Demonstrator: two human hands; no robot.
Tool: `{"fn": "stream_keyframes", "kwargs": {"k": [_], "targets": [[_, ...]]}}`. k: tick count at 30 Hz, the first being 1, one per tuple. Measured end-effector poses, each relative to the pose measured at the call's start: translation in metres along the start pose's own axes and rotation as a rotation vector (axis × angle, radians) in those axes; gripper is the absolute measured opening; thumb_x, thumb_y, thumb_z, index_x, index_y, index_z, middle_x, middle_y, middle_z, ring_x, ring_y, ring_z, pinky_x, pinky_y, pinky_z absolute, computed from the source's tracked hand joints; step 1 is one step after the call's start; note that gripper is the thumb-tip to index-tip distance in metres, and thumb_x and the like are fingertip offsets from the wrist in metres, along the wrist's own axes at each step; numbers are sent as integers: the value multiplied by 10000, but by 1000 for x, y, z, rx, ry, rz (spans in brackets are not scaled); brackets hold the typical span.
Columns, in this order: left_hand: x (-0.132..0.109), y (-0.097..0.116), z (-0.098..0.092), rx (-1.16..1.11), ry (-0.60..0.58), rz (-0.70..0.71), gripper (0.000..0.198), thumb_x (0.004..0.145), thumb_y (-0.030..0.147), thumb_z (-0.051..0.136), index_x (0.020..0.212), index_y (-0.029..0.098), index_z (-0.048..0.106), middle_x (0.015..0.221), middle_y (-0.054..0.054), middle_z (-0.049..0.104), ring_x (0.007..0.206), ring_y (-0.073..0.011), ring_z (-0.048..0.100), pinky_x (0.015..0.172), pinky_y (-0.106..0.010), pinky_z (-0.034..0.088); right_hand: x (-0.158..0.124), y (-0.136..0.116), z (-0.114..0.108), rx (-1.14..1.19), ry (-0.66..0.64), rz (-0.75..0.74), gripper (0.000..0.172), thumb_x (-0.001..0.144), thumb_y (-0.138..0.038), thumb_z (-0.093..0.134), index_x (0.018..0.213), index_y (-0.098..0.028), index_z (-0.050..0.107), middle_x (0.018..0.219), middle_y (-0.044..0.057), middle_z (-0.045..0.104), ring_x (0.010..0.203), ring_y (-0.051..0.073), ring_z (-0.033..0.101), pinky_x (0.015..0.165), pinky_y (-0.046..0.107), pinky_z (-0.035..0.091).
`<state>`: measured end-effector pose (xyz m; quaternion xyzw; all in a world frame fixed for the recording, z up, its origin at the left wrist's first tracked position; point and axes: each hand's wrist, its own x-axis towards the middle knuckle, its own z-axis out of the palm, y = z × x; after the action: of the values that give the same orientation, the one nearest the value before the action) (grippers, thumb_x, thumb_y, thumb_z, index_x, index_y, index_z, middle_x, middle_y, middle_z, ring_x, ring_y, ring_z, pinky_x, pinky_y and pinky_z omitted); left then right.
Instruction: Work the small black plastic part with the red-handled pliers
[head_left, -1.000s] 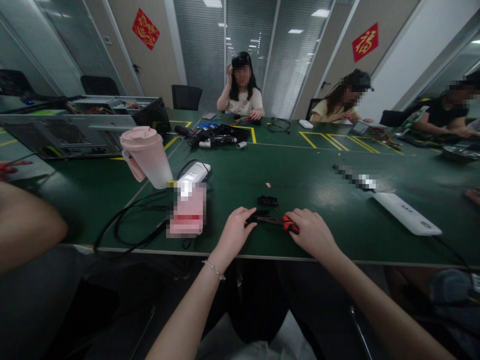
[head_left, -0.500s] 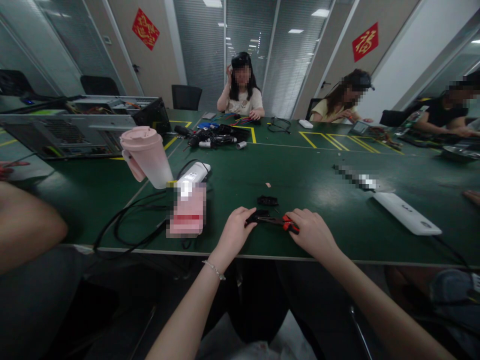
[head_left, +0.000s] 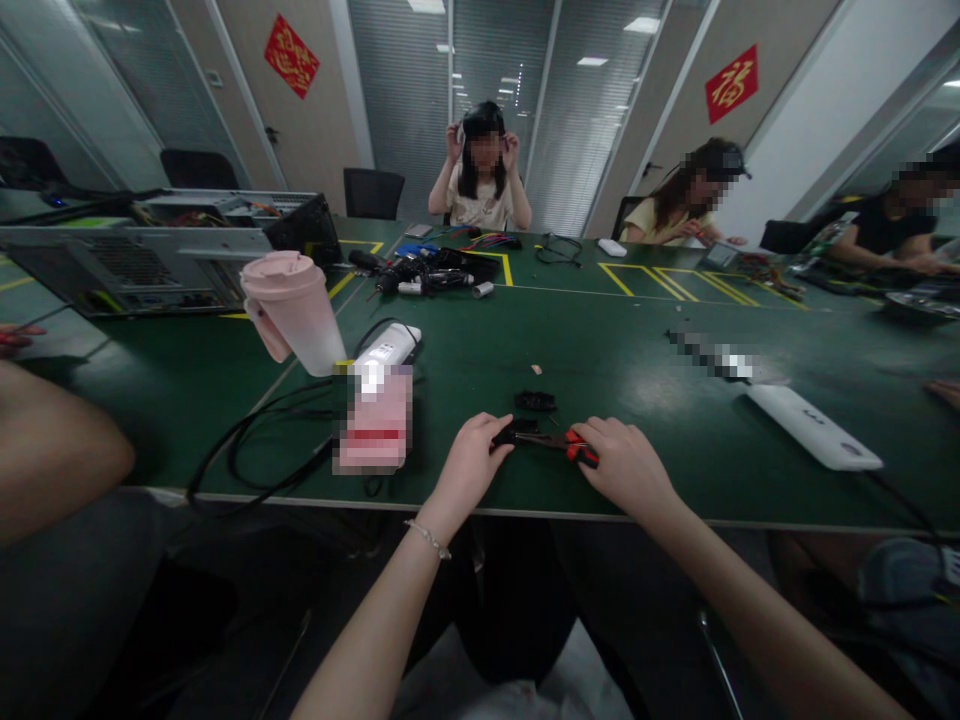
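Close to the table's near edge, my left hand (head_left: 478,452) pinches a small black part (head_left: 516,430) whose exact kind I cannot make out. My right hand (head_left: 622,455) is wrapped round the red and black handles of a pair of pliers (head_left: 551,440). The dark jaws point left and reach the black part at my left fingertips; whether they grip it is too small to tell. Just beyond lies another black piece (head_left: 535,401), flat on the green table (head_left: 600,345). A tiny pale scrap (head_left: 536,370) rests farther up.
On the left are a pink cup (head_left: 292,310), a blurred pink object (head_left: 375,420), a white power bank (head_left: 390,345) with black cables and an open computer case (head_left: 150,265). Another white device (head_left: 817,425) lies right. Tools and wires (head_left: 427,272) sit opposite, near a seated person (head_left: 480,190).
The person opposite has raised a second hand to their headgear. My hands, the pliers and the black part have barely moved.
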<state>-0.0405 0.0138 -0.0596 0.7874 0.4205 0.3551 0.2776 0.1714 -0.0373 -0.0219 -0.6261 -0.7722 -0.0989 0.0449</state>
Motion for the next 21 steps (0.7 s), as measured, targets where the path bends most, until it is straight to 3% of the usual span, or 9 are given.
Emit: {"fn": "stream_keyframes", "kwargs": {"k": [21], "targets": [[0,4,-2,17,-12,-17,378,745,101,603,1117,163,577,950,-45,577,804,-153,542,782,-311,467,1,1,0,-18,5,-33,285,732,-180,486,1001,-163,580,929,69,599,839,192,502,694,292,320]]}}
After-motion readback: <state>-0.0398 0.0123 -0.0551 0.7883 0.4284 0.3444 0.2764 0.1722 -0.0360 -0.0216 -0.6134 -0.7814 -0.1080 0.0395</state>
